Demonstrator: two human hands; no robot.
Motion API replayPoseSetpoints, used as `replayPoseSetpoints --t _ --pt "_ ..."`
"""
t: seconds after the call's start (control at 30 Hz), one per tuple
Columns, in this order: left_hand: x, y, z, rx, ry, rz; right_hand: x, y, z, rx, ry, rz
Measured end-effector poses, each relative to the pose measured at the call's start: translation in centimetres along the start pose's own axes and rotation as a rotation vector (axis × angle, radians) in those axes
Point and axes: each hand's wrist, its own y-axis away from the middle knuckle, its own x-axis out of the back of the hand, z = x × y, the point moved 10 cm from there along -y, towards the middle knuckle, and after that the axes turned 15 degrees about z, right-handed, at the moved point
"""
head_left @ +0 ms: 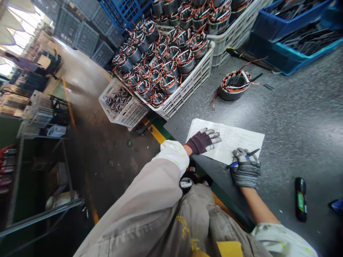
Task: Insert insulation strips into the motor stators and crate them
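Daylight pours through windows [13, 35] upper left, blown out; glare streaks floor [73, 67]. Wide-angle bowing at frame edges; steel rack [40, 210] lower left dim. Centre sharp, no motion blur.

Nothing legible here. Printed form [225, 141] has rows of text and ruled lines, all too small to read. Green label [301, 201] on the black bottle [300, 185] unreadable too. Yellow marks on the trousers [184, 228] show no clear characters

Left hand [203, 141] flat, palm down, fingers [214, 140] spread, dark glove [198, 143]; bare wrist [187, 150] just behind, white sleeve [173, 154] beyond. Right hand [245, 167] just right and nearer, curled closed, grey striped glove [245, 175]; bare forearm [258, 210] angled back.
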Motion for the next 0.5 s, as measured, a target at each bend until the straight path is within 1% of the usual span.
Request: replayPoseSetpoints --t 0.2,0.5 --pt "-0.45 -0.01 -0.15 0.005 0.04 -0.007 -0.06 0.14 0.2 -0.009 -0.009 0.007" --pt "0.31 -0.18 0.22 -0.006 0.017 0.029 0.07 -0.13 -0.06 0.028 0.005 0.018"
